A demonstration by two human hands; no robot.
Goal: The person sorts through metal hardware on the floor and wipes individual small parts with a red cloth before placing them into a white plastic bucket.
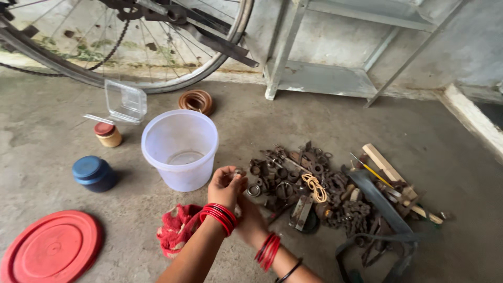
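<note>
1. Head view: left hand [226, 187] fingers pinched on one small metal ring [240, 172]; right hand [250, 220] sits behind it, grip hidden, cannot tell.
2. Both hover over the floor [429, 136], between one white plastic bucket [180, 149] and one pile of rusty parts [314, 188].
3. Also: one red lid [50, 246], one blue jar [93, 173], one red-capped jar [107, 134], one red cloth [177, 228].

The right hand [250, 220] was mostly hidden behind the left hand [226, 187]. The small metal part [240, 172] pinched there was too small to tell. The red lid [50, 247] and bicycle wheel [157, 57] were cut off by the edges.
</note>
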